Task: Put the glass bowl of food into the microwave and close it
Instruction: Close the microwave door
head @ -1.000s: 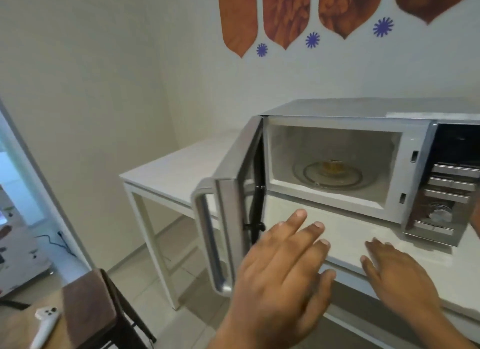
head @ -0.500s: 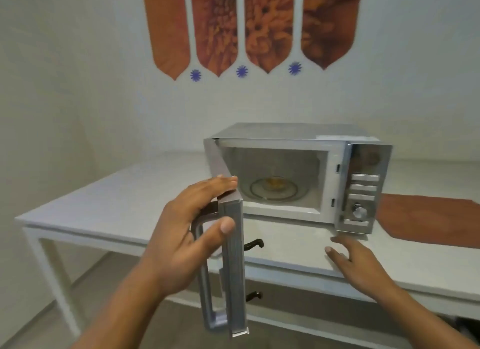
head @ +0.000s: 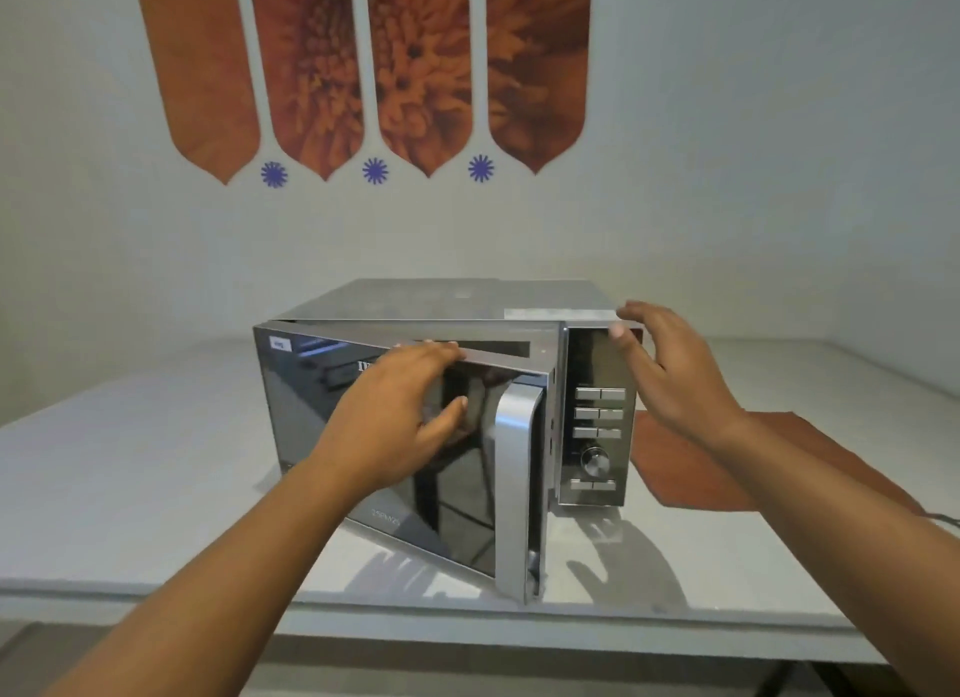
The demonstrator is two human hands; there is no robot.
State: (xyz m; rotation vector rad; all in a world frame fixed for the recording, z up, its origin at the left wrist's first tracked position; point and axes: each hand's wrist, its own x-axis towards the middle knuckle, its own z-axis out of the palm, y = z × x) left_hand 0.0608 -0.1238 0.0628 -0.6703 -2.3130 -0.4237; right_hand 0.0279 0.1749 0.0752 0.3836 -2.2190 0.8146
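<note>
A silver microwave (head: 457, 301) stands on a white table (head: 130, 488). Its dark glass door (head: 322, 436) is swung most of the way in, leaving a narrow gap at the handle side. My left hand (head: 400, 416) lies flat on the door's front, fingers over its top edge, beside the silver handle (head: 511, 488). My right hand (head: 670, 374) is spread at the microwave's top right corner, thumb touching the edge above the control panel (head: 597, 421). The door hides the glass bowl of food.
A rust-coloured mat (head: 831, 468) lies on the table right of the microwave. Orange flower panels (head: 363, 73) hang on the wall behind. The table's front edge runs across the bottom of the view.
My left hand went from gripping the door's edge to pressing its front, and the door swung from wide open to nearly shut. My right hand rose from the tabletop to the microwave's top right corner.
</note>
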